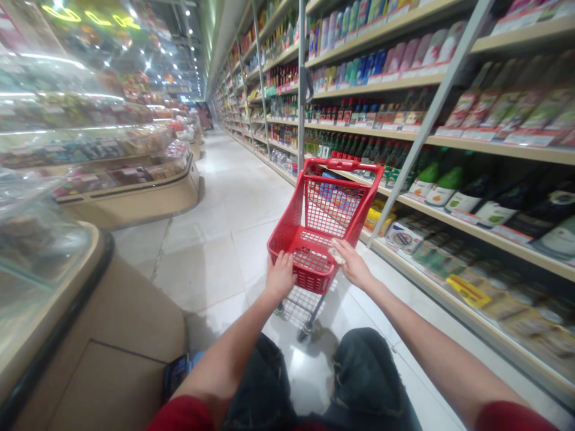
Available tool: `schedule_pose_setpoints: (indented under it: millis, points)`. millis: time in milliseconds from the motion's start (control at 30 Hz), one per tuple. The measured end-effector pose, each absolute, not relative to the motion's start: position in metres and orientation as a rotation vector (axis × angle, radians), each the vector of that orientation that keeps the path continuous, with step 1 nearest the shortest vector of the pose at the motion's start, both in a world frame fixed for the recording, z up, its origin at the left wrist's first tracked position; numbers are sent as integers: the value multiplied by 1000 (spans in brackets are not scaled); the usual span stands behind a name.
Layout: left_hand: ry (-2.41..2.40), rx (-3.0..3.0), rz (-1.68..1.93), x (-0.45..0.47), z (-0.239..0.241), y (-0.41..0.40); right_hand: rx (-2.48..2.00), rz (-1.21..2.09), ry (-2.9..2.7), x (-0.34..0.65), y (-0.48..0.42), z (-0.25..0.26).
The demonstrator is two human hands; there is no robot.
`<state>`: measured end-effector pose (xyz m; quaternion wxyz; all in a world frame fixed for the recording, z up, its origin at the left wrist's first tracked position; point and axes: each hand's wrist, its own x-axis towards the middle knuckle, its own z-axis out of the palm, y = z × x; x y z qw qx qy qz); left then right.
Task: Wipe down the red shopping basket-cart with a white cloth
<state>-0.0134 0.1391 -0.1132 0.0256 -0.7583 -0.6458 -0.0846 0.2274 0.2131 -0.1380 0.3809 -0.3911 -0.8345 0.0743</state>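
A red plastic shopping cart (300,238) stands right in front of my knees, its red handle on the far side. My left hand (282,276) has its fingers hooked over the near left corner of the basket's rim. In my right hand (353,263) is a crumpled white cloth or tissue (336,251), held against the right rim of the basket. The fingers are closed around it, and part of it is hidden. Through the basket's open lattice the pale floor shows.
Tall shelves (498,152) of bottles, jars and cans run along the right, close beside the cart. At left stand curved display counters (135,197) with packaged goods. A pale tiled aisle (215,173) leads away. A dark object (176,372) lies by the near counter.
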Motion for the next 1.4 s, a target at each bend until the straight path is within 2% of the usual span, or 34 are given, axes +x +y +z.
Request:
schedule_pose_setpoints:
  millis: [167,333,667,933,1167,1300,1400]
  points:
    - [-1981,-2349,-190,9,-112,135,-1107,207,-2086,212,184,-140]
    - [-2062,-2337,-141,-6,-105,143,-1136,202,-2133,214,158,-144]
    - [-2026,-2318,-219,1,-109,136,-1325,96,-1873,209,170,-150]
    - [-1939,-2388,-265,19,-111,130,-1207,99,-2046,161,155,-152]
    - [-1895,-2396,-288,19,-117,125,-1513,-7,-1836,209,159,-146]
    - [-1933,-2421,-328,22,-116,127,-1385,-6,-1816,196,161,-146]
    - [-1977,-2418,-445,27,-111,124,-1292,129,-1769,172,162,-147]
